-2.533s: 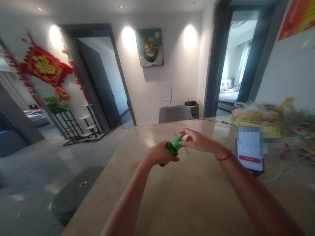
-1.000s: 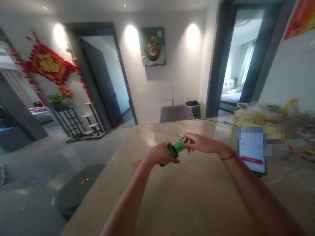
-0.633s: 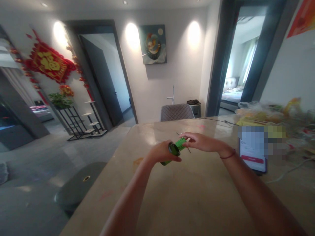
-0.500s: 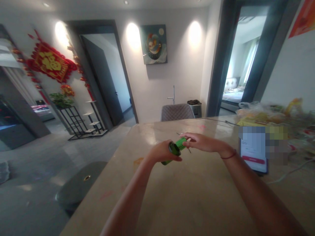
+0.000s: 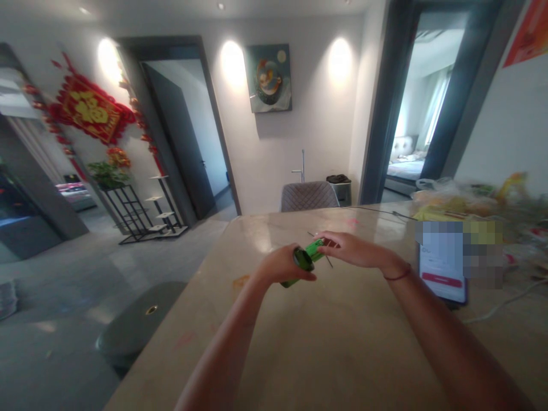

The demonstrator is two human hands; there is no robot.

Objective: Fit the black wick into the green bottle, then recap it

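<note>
Head view: our left grip (image 5: 282,265) closes around a green cylinder (image 5: 311,256) near the middle of the desk (image 5: 342,348). Our right grip (image 5: 351,250) has its fingers pressed together at the cylinder's upper end, where a thin dark rod (image 5: 328,261) crosses; we cannot tell whether they pinch it. A phone (image 5: 443,285) lies toward the desk's right edge.

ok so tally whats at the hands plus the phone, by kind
hands: 2, left hand and right hand
green cylinder: 1
thin dark rod: 1
phone: 1
total: 5
</note>
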